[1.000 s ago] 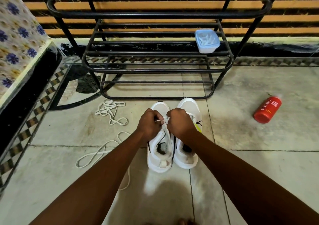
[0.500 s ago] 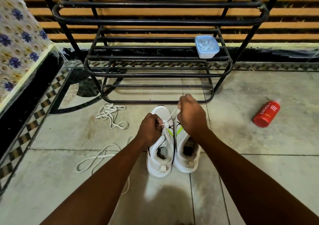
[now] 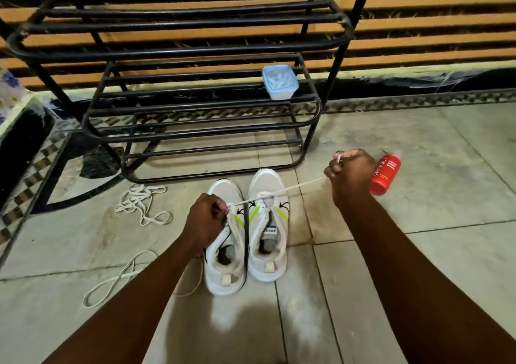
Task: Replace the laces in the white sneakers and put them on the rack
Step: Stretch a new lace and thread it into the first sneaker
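Two white sneakers stand side by side on the tiled floor, toes toward the rack: the left sneaker (image 3: 224,240) and the right sneaker (image 3: 268,224). My left hand (image 3: 206,219) pinches the lace at the left sneaker's eyelets. A white lace (image 3: 301,185) runs taut from there, across the right sneaker, up to my right hand (image 3: 350,172), which grips its end in a fist off to the right. The black metal shoe rack (image 3: 195,106) stands just beyond the sneakers.
A bunched white lace (image 3: 141,203) lies on the floor left of the sneakers, and another loose lace (image 3: 117,278) loops nearer me. A red bottle (image 3: 385,173) lies right of my right hand. A pale blue lidded box (image 3: 280,82) sits on the rack's middle shelf.
My right hand has moved away from the sneakers to the right, drawing the lace out taut. My left hand stays at the left sneaker's eyelets.
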